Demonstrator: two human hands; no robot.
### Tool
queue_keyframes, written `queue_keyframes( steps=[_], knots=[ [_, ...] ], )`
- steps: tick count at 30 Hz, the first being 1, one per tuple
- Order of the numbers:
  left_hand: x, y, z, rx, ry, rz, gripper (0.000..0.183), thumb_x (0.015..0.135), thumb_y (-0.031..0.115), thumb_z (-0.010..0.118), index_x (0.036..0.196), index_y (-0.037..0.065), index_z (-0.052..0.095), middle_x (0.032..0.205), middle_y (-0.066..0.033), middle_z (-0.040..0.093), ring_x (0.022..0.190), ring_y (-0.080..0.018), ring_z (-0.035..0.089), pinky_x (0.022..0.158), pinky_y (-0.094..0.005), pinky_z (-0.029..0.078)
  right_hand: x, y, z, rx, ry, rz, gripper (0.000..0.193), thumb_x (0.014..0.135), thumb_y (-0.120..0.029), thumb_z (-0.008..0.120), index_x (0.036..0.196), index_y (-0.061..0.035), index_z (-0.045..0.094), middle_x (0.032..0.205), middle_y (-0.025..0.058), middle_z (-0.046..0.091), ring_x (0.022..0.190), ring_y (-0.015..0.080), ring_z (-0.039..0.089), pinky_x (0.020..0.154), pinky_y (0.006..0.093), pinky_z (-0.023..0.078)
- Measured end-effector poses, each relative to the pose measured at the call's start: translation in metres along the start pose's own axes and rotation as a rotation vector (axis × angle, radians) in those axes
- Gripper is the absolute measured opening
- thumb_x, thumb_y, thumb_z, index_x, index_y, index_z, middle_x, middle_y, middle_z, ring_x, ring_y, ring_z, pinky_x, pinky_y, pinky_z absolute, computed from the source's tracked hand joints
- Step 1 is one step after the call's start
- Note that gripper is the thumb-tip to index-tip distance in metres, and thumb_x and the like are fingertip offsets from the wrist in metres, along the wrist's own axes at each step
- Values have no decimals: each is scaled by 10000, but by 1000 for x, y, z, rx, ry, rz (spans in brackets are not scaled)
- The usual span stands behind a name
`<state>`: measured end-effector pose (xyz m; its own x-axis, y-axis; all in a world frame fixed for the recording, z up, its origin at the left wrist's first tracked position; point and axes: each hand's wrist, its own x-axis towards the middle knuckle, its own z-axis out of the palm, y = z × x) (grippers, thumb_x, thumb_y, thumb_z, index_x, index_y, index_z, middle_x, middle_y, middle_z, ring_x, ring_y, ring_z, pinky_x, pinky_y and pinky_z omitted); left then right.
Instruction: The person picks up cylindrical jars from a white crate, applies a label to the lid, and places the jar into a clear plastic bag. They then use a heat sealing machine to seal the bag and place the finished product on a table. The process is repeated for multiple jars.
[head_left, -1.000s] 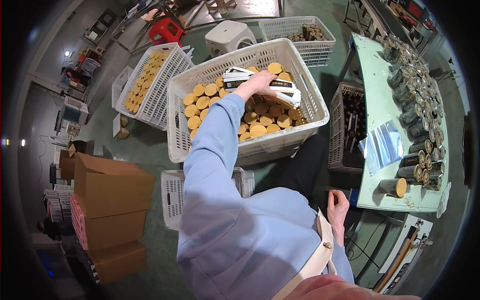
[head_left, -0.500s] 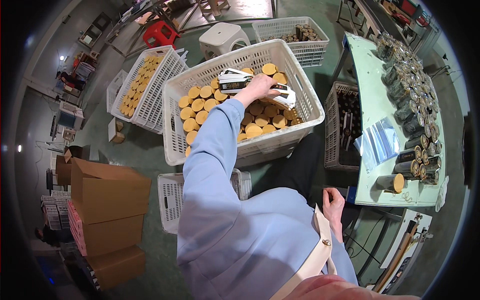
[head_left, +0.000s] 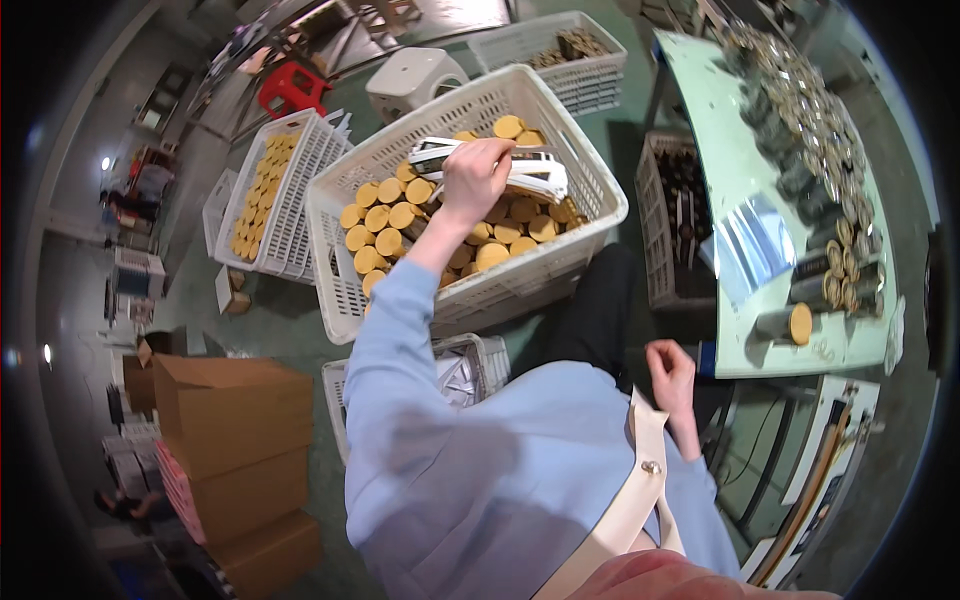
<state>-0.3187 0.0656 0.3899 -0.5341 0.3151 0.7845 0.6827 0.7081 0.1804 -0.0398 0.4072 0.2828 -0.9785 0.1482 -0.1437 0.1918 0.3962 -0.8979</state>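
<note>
The left hand (head_left: 475,180) is closed around the white and black strip-like pieces (head_left: 500,170) that lie across the yellow-capped cylinders (head_left: 440,225) in the big white basket (head_left: 570,250), far and a little left of the body. Compared with a second ago the hand has bent further over those pieces and its fingers now wrap them, where before it only lay on them; the pieces look slightly raised off the caps, so the grip seems made and a lift seems under way. The right hand (head_left: 670,370) hangs near the body, just beside the near edge of the pale green table (head_left: 740,200), loosely curled and holding nothing. To the left stands a second white basket (head_left: 265,205) of the same yellow caps, and nearer left a stack of cardboard boxes (head_left: 225,440). On the table are a clear plastic sheet (head_left: 750,245) and rows of dark cans (head_left: 800,120). The basket's high rim and the packed cylinders crowd the hand.
</note>
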Motion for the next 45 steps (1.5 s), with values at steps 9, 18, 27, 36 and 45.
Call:
queue_keyframes(
  steps=[9, 18, 27, 36, 45],
  knots=[
    [-85, 210, -22, -391, -203, 347, 202, 736, 69, 683, 933, 35, 711, 1027, -99, 722, 955, -238, 700, 812, -365, 564, 26, -90, -24, 878, -427, 247, 430, 1036, -210, 519, 1383, 42, 497, 1119, 76, 680, 938, 117, 659, 834, 261, 542],
    [-136, 271, -14, -1259, -468, -1190, 155, 956, 123, 665, 1044, -4, 648, 891, -35, 654, 737, -68, 581, 678, -224, 474, 11, -76, -21, 808, -183, 149, 351, 968, -43, 593, 1298, 60, 533, 1056, 81, 697, 928, 83, 651, 831, 238, 533],
    [-142, 270, 0, -1373, -535, -1290, 207, 970, 190, 680, 952, -9, 736, 811, -19, 704, 686, -40, 582, 615, -193, 431, -7, -97, -35, -214, 265, -549, 351, 737, -43, 760, 1076, 7, 682, 1064, 127, 684, 1002, 349, 632, 863, 395, 519],
    [-129, 274, -5, -1386, -544, -1201, 183, 964, 146, 684, 940, -21, 752, 792, -49, 716, 664, -57, 591, 615, -209, 473, -23, -86, -31, -121, 70, -455, 154, 772, -62, 750, 906, 3, 712, 878, 121, 700, 859, 292, 663, 749, 385, 540],
    [-126, 270, -11, -1396, -592, -1153, 156, 965, 107, 674, 950, -29, 748, 804, -73, 728, 675, -72, 611, 633, -210, 498, -20, -83, -38, 70, -137, -323, 118, 888, -81, 647, 917, 14, 710, 867, 118, 702, 832, 260, 646, 761, 374, 511]
  ],
)
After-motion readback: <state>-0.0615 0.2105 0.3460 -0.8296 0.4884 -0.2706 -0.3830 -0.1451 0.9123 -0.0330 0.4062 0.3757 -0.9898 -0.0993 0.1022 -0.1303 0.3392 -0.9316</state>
